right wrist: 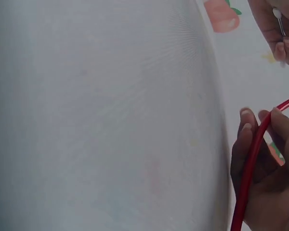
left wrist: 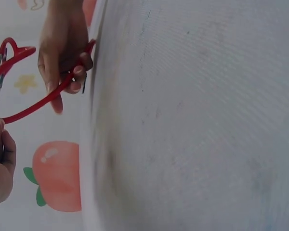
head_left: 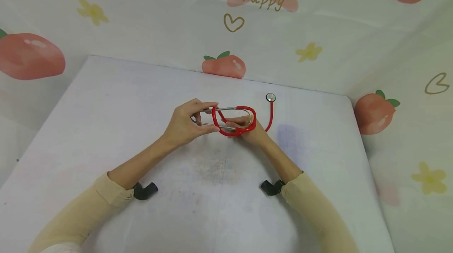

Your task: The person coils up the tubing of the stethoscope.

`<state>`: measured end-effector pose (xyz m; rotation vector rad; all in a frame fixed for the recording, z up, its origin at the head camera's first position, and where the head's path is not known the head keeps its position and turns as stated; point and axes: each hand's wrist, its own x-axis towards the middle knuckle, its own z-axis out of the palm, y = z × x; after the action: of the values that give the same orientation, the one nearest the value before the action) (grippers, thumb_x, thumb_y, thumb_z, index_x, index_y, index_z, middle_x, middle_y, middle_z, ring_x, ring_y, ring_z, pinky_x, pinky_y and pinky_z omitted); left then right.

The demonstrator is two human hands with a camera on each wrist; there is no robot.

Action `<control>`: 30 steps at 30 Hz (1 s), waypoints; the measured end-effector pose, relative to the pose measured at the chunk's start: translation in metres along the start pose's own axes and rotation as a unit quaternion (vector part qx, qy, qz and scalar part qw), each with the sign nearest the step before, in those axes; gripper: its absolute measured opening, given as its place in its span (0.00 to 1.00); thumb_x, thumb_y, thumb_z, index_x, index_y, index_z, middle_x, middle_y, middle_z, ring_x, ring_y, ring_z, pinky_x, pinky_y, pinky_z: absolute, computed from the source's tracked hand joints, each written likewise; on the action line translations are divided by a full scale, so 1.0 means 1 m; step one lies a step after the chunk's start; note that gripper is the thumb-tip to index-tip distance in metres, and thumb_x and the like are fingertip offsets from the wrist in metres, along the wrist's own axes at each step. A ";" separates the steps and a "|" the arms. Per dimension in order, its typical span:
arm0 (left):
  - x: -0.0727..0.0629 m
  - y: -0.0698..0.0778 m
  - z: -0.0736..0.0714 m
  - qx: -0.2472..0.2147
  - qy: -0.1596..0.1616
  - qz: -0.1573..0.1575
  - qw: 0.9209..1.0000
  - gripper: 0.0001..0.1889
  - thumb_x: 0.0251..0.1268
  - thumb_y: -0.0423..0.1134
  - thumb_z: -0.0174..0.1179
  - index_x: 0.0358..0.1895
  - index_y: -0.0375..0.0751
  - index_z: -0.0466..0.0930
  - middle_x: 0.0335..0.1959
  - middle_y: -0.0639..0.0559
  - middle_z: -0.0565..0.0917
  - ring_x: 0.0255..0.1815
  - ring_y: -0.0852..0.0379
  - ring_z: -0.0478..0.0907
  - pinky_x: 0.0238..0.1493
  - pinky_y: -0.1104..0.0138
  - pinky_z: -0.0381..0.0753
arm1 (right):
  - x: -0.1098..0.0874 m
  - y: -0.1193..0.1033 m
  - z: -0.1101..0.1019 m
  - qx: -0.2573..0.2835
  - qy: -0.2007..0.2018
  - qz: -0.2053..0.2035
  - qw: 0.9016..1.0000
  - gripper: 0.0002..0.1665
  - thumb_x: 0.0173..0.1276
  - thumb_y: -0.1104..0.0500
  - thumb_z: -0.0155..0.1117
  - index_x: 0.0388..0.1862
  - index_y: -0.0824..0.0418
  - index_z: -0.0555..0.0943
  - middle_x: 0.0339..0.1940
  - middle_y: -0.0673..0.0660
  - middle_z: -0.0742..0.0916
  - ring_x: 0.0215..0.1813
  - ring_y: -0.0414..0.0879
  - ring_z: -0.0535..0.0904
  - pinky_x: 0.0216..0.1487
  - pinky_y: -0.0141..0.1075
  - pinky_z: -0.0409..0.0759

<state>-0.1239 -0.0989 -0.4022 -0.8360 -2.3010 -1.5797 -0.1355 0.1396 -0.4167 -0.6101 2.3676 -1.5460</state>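
A stethoscope with red tubing (head_left: 254, 121) is held up over the table between both hands. My left hand (head_left: 184, 123) grips its metal ear tubes and a loop of the red tubing between thumb and fingers. In the right wrist view a white ear tip (right wrist: 277, 13) shows by the left hand. My right hand (head_left: 253, 133) is partly behind the looped tubing in the head view. Its thumb and fingers pinch the red tube (right wrist: 253, 163) in the right wrist view. The round chest piece (head_left: 270, 97) lies to the right, beyond the right hand.
The white table (head_left: 219, 206) ends at a cloth backdrop (head_left: 159, 21) printed with peaches, flowers and hearts. A second cloth wall (head_left: 407, 154) borders the right side. A black curved piece (head_left: 146, 191) sits at the left sleeve, and a similar black piece (head_left: 271, 187) at the right sleeve.
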 end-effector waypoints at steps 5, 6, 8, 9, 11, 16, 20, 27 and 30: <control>0.005 -0.005 -0.005 0.027 0.044 0.017 0.999 0.30 0.42 0.37 0.81 0.56 0.42 0.85 0.35 0.52 0.82 0.24 0.60 0.70 0.26 0.69 0.72 | 0.000 0.015 0.006 -0.031 -0.010 0.020 0.999 0.15 0.69 0.64 0.66 0.53 0.67 0.85 0.35 0.58 0.90 0.35 0.49 0.85 0.43 0.33 0.81; 0.006 -0.006 -0.006 0.034 0.053 0.021 0.998 0.30 0.43 0.37 0.81 0.56 0.43 0.85 0.35 0.52 0.82 0.24 0.61 0.70 0.27 0.70 0.72 | -0.001 0.018 0.007 -0.035 -0.016 0.028 0.999 0.15 0.70 0.63 0.66 0.53 0.65 0.85 0.35 0.56 0.90 0.36 0.47 0.85 0.44 0.33 0.81; 0.009 -0.006 -0.010 0.047 0.066 0.024 0.996 0.30 0.44 0.36 0.81 0.57 0.44 0.85 0.34 0.53 0.81 0.25 0.62 0.70 0.28 0.71 0.74 | -0.002 0.020 0.008 -0.058 -0.024 0.037 0.997 0.15 0.72 0.60 0.65 0.54 0.62 0.86 0.34 0.51 0.90 0.35 0.43 0.84 0.40 0.33 0.81; 0.011 -0.006 -0.012 0.052 0.071 0.023 0.996 0.30 0.44 0.36 0.80 0.57 0.45 0.84 0.34 0.53 0.81 0.25 0.63 0.69 0.29 0.71 0.75 | -0.003 0.020 0.008 -0.075 -0.028 0.036 0.996 0.15 0.72 0.58 0.64 0.54 0.60 0.86 0.32 0.50 0.90 0.34 0.42 0.83 0.37 0.33 0.80; 0.013 -0.007 -0.015 0.062 0.082 0.019 0.995 0.30 0.45 0.37 0.80 0.57 0.46 0.84 0.34 0.53 0.80 0.25 0.63 0.69 0.30 0.71 0.77 | -0.004 0.019 0.008 -0.109 -0.032 0.029 0.993 0.17 0.71 0.55 0.65 0.56 0.58 0.86 0.32 0.47 0.89 0.32 0.40 0.80 0.34 0.33 0.77; 0.016 -0.008 -0.024 0.078 0.110 0.000 0.991 0.30 0.46 0.37 0.80 0.58 0.48 0.84 0.35 0.52 0.79 0.25 0.61 0.70 0.31 0.71 0.75 | -0.008 0.014 0.009 -0.152 -0.045 0.028 0.987 0.21 0.71 0.53 0.66 0.61 0.53 0.83 0.33 0.43 0.89 0.31 0.39 0.76 0.32 0.32 0.73; 0.017 -0.010 -0.029 0.085 0.124 -0.010 0.989 0.30 0.46 0.36 0.80 0.58 0.49 0.84 0.35 0.50 0.78 0.25 0.60 0.70 0.30 0.70 0.74 | -0.011 0.011 0.007 -0.163 -0.060 0.014 0.985 0.23 0.71 0.57 0.66 0.64 0.55 0.80 0.28 0.46 0.87 0.30 0.39 0.76 0.32 0.31 0.75; 0.018 -0.014 -0.031 0.105 0.144 -0.012 0.984 0.31 0.46 0.39 0.80 0.59 0.49 0.84 0.34 0.49 0.78 0.24 0.59 0.68 0.29 0.70 0.67 | -0.015 0.003 0.007 -0.263 -0.076 -0.065 0.960 0.29 0.69 0.60 0.68 0.69 0.54 0.76 0.24 0.46 0.84 0.27 0.37 0.75 0.32 0.31 0.75; 0.019 -0.015 -0.031 0.110 0.149 -0.013 0.983 0.31 0.46 0.40 0.80 0.59 0.49 0.84 0.35 0.48 0.78 0.24 0.59 0.68 0.28 0.70 0.66 | -0.017 -0.001 0.008 -0.305 -0.075 -0.095 0.945 0.29 0.68 0.60 0.68 0.69 0.55 0.76 0.25 0.47 0.85 0.28 0.38 0.76 0.34 0.31 0.77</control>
<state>-0.1520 -0.1248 -0.3927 -0.4812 -2.2218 -1.3230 -0.1169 0.1408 -0.4198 -1.0646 2.7170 -0.7532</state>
